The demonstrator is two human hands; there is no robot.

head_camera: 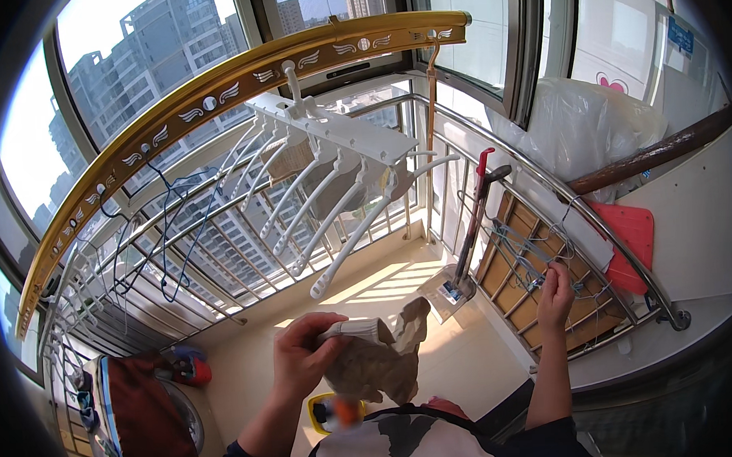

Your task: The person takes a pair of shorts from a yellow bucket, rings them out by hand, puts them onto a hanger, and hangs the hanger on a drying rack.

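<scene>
My left hand grips a crumpled grey-beige cloth garment by its ribbed band, and the rest of the fabric hangs down over my chest. To the right, my right hand is raised at a tangle of thin wire hangers on the side railing. Its fingers are closed on one of them. Ahead hangs a white folding clothes rack with several white arms, hooked on a gold drying rail. Small grey and brown cloth pieces hang behind those arms.
Blue wire hangers dangle from the rail at left. A dustpan with a long handle leans by the right railing. A washing machine under a dark red cover stands lower left. A yellow-rimmed basin sits near my body.
</scene>
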